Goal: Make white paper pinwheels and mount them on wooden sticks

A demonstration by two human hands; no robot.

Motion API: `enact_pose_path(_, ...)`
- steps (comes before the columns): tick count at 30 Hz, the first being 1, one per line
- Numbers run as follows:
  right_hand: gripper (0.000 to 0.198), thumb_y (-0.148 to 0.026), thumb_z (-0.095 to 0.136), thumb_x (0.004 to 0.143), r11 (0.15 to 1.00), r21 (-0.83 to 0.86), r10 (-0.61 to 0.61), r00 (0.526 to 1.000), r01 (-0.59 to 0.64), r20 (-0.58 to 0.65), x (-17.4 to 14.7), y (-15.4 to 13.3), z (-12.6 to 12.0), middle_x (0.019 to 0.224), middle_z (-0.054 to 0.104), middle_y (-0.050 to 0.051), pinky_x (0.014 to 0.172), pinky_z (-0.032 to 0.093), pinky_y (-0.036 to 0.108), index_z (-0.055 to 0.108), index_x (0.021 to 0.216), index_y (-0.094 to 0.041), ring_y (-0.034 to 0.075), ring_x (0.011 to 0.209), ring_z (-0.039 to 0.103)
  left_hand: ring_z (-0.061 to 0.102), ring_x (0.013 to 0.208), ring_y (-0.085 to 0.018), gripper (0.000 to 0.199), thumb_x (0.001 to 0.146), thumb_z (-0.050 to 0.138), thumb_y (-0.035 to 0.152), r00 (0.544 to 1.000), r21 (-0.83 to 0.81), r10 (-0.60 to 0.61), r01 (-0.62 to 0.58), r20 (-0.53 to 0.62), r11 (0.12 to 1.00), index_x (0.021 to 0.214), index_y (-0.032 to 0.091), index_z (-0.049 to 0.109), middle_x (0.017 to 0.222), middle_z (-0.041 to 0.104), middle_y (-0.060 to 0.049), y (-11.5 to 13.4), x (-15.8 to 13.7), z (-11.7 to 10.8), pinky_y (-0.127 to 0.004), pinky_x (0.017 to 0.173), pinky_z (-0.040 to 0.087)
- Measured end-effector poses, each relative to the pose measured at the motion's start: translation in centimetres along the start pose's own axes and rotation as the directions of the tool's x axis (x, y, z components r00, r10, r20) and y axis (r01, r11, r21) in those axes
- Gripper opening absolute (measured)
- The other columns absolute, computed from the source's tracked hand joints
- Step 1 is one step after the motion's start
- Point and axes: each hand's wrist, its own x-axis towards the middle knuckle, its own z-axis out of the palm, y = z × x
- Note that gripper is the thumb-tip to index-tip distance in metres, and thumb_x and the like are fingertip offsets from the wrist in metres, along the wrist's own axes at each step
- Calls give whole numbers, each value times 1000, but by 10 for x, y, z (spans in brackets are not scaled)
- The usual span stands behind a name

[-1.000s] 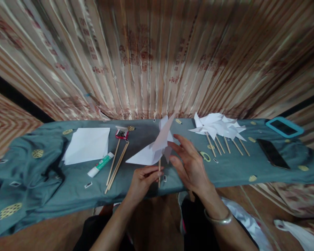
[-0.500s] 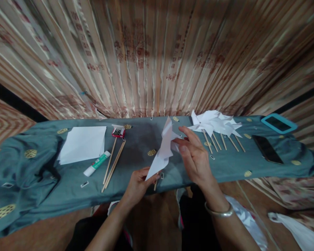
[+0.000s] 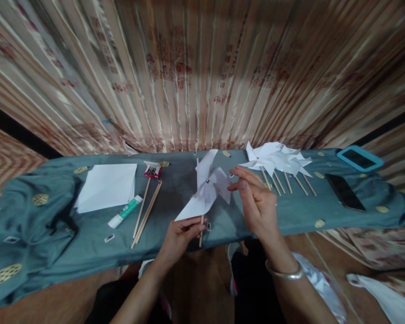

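A white paper pinwheel (image 3: pixel 202 198) stands upright over the middle of the table, its blades facing me and a small metal pin at its centre. My left hand (image 3: pixel 180 236) is closed around its wooden stick, just below the blades. To the right of the blades is my right hand (image 3: pixel 258 198), with a silver bangle on the wrist. Its fingers are apart, and the tips are close to the right-hand blade. Nothing shows in that hand; whether a fingertip touches the paper I cannot tell.
Several finished pinwheels (image 3: pixel 279 157) lie at the back right. Beyond them are a black phone (image 3: pixel 344 192) and a blue-framed device (image 3: pixel 360 158). To the left are a stack of white paper (image 3: pixel 106 186), a glue stick (image 3: pixel 124 211), wooden sticks (image 3: pixel 147 213) and a small red box (image 3: pixel 153 170).
The pinwheel's blades have turned from nearly edge-on to facing me, so the pin and stick now show. My right hand has shifted slightly right, its fingers still apart.
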Motion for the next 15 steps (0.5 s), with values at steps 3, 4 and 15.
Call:
enact_pose_path(3,26,-32,46,95,999,-44,28,998,-31,-61,1,0,-3,117,69,8,102,46,49,70,97,-23,24,117,59,58,58,-14,30,61,80,38,1000,9,-11,11,1,1000,83,18,80,71,74,-6,3,-1,1,-26,59,50)
enact_pose_path(4,26,-32,47,95,997,-64,36,998,-39,-55,2,0,-4,122,66,8,102,46,48,68,108,-23,24,118,59,58,58,-14,29,60,80,37,1000,7,-20,20,3,1000,83,18,80,71,74,-6,3,-2,1,-26,59,50)
enact_pose_path(15,29,-31,51,93,994,20,104,976,-110,194,-4,2,4,113,73,6,89,56,33,66,117,-23,20,98,70,53,55,-11,23,63,77,34,999,33,45,-46,27,998,79,18,80,69,70,-5,12,-4,5,-22,54,45)
